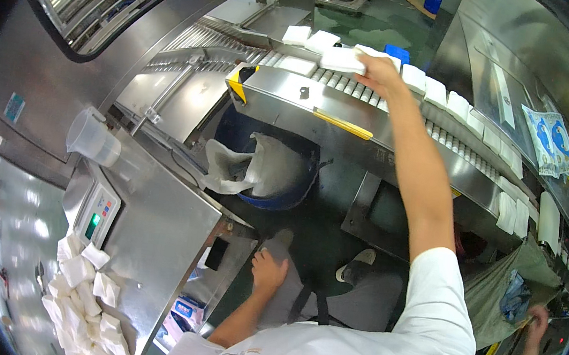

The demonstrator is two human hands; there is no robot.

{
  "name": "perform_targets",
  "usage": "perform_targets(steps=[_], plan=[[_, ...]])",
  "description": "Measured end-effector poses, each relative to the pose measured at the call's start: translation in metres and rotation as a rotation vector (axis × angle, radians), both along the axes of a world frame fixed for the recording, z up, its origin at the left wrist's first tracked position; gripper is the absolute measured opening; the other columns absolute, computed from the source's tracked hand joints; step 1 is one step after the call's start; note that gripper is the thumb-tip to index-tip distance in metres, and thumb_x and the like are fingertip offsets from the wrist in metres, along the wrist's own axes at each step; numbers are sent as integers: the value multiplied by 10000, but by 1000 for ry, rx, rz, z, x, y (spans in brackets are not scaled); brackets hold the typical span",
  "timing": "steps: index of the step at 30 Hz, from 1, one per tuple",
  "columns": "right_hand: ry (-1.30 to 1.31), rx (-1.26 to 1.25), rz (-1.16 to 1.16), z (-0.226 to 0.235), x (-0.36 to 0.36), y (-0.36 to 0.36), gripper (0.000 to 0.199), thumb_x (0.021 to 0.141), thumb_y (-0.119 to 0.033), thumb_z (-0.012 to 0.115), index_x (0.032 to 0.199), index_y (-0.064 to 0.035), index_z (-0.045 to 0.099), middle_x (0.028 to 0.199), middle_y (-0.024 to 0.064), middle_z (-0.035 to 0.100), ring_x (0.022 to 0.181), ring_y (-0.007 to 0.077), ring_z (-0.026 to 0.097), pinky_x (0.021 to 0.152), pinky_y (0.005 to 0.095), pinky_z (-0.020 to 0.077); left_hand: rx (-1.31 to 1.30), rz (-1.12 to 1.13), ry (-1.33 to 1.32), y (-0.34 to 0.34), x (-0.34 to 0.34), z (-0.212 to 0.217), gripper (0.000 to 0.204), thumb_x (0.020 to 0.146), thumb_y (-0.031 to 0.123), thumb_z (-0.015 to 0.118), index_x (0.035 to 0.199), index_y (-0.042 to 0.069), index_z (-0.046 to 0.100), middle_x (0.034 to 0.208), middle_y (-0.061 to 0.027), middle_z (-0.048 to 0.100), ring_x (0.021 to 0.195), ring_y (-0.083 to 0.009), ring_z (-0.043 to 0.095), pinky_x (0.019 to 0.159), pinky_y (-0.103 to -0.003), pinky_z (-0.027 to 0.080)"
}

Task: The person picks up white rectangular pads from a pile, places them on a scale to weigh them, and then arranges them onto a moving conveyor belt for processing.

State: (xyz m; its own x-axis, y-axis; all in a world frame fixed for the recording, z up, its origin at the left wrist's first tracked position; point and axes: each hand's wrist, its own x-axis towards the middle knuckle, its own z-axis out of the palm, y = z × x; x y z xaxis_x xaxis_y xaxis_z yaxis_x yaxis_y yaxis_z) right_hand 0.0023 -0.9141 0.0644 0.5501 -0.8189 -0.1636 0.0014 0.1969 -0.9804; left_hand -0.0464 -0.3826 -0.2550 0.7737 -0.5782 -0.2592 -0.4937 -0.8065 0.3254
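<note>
My right hand [379,75] reaches out over the roller conveyor [341,82] and is closed on the near end of a white folded pad [341,60]. Its fingertips are partly hidden. More white pads [436,94] stand in a row along the conveyor's far side, behind and to the right of that hand. Another white pad [296,65] lies flat on the rollers to the left. Resting on my left thigh, my left hand [268,272] holds nothing, its fingers a little apart.
Below the conveyor stands a blue bin [282,202] with a pale liner. On the steel table [161,216] at left are a scale [94,212], a clear plastic jug [96,138] and a heap of crumpled white pads [84,305]. Another person's hand [538,318] shows at lower right.
</note>
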Motion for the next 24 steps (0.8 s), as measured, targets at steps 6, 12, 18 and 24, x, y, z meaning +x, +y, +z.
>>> perform_targets(steps=[6,12,18,24], plan=[[171,-1,-40,-17,74,-8,517,944,-253,758,1225,141,573,1251,243,632,887,273,747,770,400,670,56,-25,-16,-3,1,7,815,848,491,761,1364,-71,475,1311,-236,527,1206,-415,555,979,-497,527],[147,-520,-102,-9,-46,79,214,975,-149,605,927,46,678,773,152,722,685,197,731,589,351,587,-19,-138,-91,16,7,-29,777,867,508,750,1308,-90,524,1311,-248,536,1189,-430,557,1031,-518,478],[72,-293,253,6,-129,226,308,1043,-227,600,1157,56,643,924,130,736,730,150,722,619,306,609,-376,-200,-116,41,-6,16,587,913,276,744,1328,-81,533,1365,-291,506,1264,-483,497,1098,-529,408],[-44,-127,652,-33,-63,328,292,985,-43,565,1268,-13,630,1069,120,722,890,200,743,763,326,625,-658,-99,-99,102,-49,157,452,864,81,746,1292,14,618,1333,-194,581,1242,-401,556,1081,-471,448]])
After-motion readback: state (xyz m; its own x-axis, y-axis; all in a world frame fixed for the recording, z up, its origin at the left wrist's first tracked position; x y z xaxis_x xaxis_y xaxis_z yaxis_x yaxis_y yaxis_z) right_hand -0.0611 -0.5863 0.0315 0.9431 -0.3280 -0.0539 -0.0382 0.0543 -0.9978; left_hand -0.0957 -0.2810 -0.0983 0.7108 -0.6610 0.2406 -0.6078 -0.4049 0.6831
